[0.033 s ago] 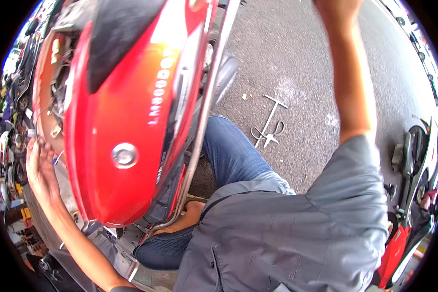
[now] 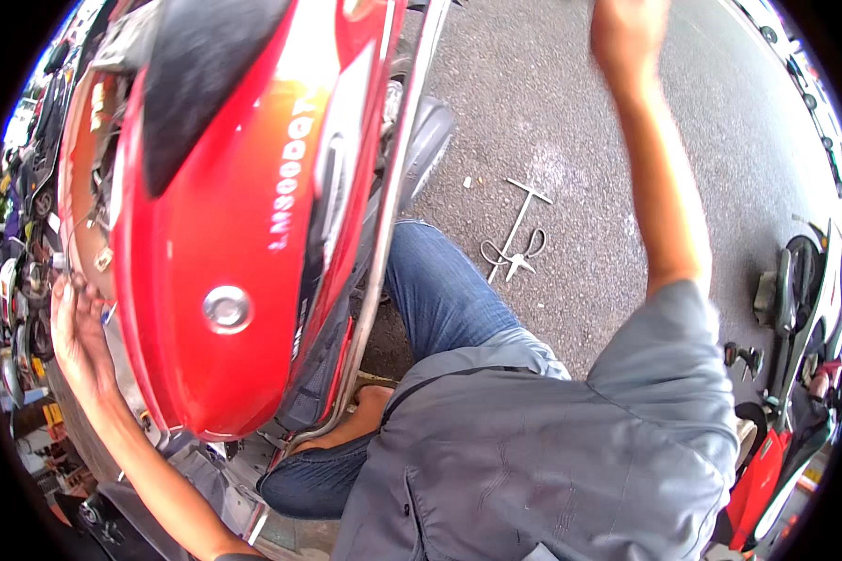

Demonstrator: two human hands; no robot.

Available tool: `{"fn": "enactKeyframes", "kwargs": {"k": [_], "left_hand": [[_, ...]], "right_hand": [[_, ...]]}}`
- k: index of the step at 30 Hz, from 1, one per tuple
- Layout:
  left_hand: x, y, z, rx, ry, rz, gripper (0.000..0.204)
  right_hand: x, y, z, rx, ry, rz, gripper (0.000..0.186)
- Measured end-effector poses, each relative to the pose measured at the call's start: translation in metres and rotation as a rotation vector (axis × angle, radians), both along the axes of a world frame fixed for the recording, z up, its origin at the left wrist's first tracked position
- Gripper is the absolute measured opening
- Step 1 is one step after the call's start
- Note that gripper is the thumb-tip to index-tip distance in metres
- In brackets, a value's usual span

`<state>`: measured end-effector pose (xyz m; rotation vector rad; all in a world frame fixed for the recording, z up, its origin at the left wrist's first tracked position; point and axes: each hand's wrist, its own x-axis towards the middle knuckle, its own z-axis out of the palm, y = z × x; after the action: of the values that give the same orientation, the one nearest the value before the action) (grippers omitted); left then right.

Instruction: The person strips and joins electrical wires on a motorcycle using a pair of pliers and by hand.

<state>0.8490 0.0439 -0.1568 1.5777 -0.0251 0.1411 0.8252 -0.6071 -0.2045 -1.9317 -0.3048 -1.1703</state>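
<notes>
The red bodywork (image 2: pixel 239 355) of a motor scooter or similar vehicle stands in front of me, with a round silver fitting (image 2: pixel 226 309) and pale lettering on its side. Beyond its left edge, my left hand (image 2: pixel 82 332) is raised with bent fingers drawn together at an opening lined in orange-brown (image 2: pixel 77 182). A small grey piece shows just above those fingertips; what they grip is too small to make out. My right hand (image 2: pixel 630 42) reaches far forward to the top edge of the picture, above the asphalt. It is blurred and cut off, so its fingers are hidden.
A metal rail (image 2: pixel 393 196) runs along the vehicle's right side. On the asphalt lies a T-shaped metal tool (image 2: pixel 517 229) with loops. Parked motorbikes (image 2: pixel 800 290) stand at the right, and a crowd of scooters (image 2: pixel 14 280) fills the far left.
My right hand has shifted slightly left and down in the picture. The red bodywork appears a little further left; my left hand stays nearly in place.
</notes>
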Motion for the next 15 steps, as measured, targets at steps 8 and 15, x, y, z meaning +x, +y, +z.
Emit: {"fn": "enactKeyframes", "kwargs": {"k": [8,15], "left_hand": [[-0.027,-0.08,0.012,0.094,0.057,0.167,0.041],[-0.037,-0.089,0.029,0.219,0.051,0.069,0.036]], "right_hand": [[-0.213,-0.022,-0.468,-0.49,1.601,-0.068,0.044],[-0.208,0.025,-0.516,-0.775,1.546,-0.14,0.039]]}}
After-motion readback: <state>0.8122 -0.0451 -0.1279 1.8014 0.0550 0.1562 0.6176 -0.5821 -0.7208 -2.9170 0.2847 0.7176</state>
